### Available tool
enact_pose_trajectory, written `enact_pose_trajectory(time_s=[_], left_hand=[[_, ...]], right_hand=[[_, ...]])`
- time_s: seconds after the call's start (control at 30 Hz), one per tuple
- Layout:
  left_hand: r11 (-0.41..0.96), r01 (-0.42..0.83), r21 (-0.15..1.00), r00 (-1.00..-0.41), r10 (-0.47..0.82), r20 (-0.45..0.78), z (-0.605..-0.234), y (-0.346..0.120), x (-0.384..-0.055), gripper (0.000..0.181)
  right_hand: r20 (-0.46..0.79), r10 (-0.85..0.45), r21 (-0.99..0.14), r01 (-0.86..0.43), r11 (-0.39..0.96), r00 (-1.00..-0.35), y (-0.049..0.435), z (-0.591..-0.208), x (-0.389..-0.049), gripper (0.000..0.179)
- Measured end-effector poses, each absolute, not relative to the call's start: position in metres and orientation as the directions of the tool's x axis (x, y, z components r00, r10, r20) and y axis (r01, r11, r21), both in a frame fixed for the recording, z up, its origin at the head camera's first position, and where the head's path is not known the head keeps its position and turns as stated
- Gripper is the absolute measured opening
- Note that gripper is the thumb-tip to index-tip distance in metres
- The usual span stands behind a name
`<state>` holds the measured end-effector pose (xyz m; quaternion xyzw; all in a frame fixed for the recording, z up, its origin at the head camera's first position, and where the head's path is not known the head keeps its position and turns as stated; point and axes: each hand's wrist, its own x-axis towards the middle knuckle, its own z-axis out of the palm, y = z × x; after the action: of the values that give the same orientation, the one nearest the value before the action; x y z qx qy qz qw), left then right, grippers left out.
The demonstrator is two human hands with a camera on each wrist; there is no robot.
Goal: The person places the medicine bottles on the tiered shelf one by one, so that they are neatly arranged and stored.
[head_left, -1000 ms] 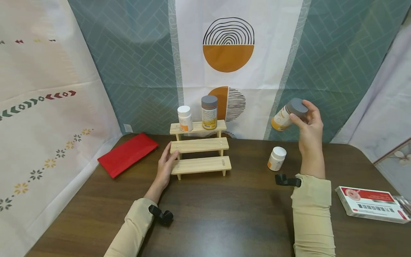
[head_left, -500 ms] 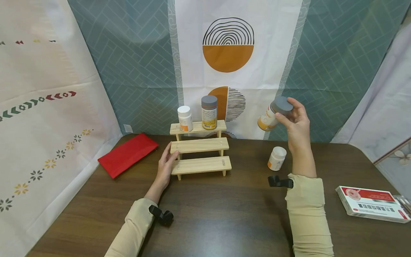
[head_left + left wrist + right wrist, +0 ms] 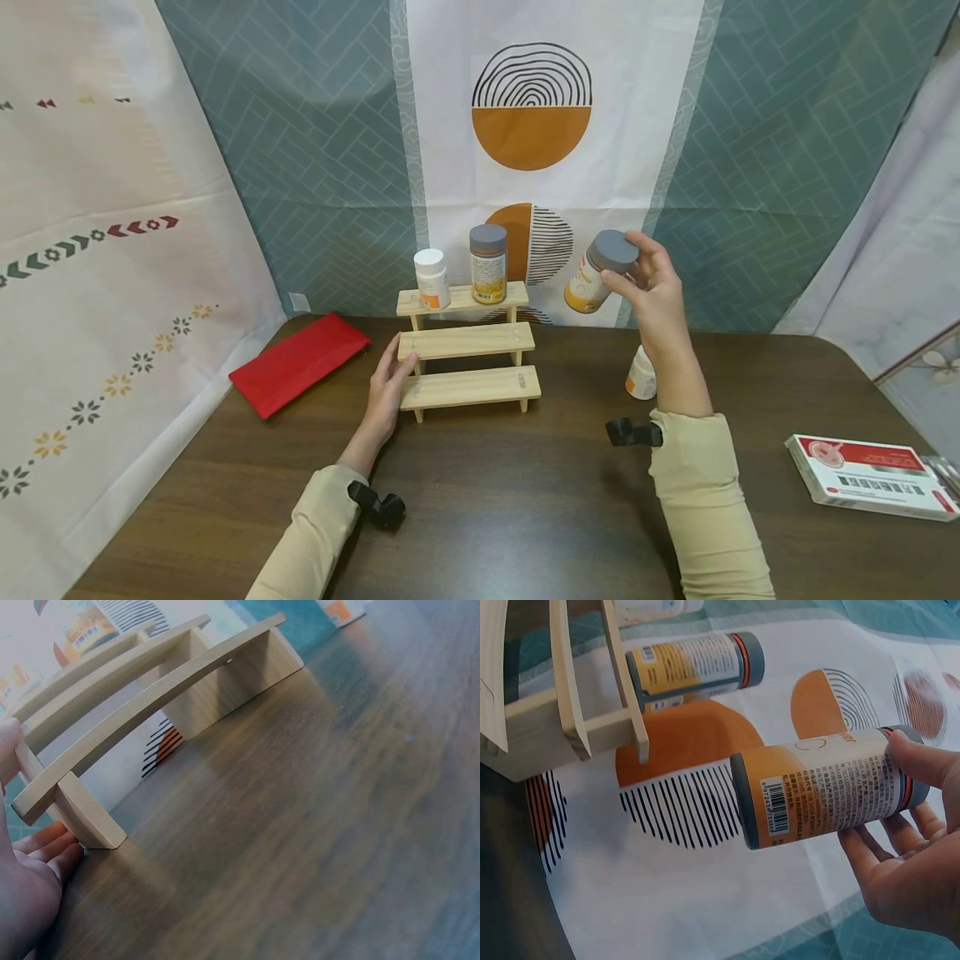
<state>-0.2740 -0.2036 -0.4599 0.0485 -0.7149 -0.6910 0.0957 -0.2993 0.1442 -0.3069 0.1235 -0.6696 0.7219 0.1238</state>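
My right hand grips a supplement bottle by its grey lid and neck, holding it tilted in the air right of the stand. In the right wrist view the bottle's label shows a barcode and small print. My left hand holds the left end of a three-tier wooden stand, thumb by the middle shelf. In the left wrist view its other fingers lie beside the front leg. On the top shelf stand a small white bottle and another grey-lidded bottle.
Partly hidden behind my right wrist, a white bottle stands on the brown table. A red envelope lies left of the stand. A red and white box lies at the far right. Patterned cloth hangs behind the table.
My right hand has carried the grey-lidded bottle leftward towards the stand, and the bottle is now more upright. My wrist now covers part of the white bottle. My left hand has stayed put.
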Motion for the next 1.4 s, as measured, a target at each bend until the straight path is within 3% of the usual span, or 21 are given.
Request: enact_pose_trajectory(time_s=[0.5,0.9,1.4], left_hand=[[0.07,0.073,0.995,-0.974,-0.207,0.086,-0.459,-0.203,-0.272,0.062],[-0.002,0.094,0.996,-0.976,-0.198,0.092,-0.46,-0.202,-0.273,0.062],[-0.005,0.067,0.998,-0.974,-0.216,0.065,-0.458,-0.201,-0.272,0.062]], right_hand=[[0.383,-0.103,-0.922,-0.373,-0.108,-0.918,0.097,-0.318,-0.294,0.059],[0.421,-0.185,-0.906,-0.403,-0.128,-0.888,0.054,-0.319,-0.284,0.059],[0.375,-0.193,-0.927,-0.365,-0.086,-0.907,0.001,-0.332,-0.297,0.058]])
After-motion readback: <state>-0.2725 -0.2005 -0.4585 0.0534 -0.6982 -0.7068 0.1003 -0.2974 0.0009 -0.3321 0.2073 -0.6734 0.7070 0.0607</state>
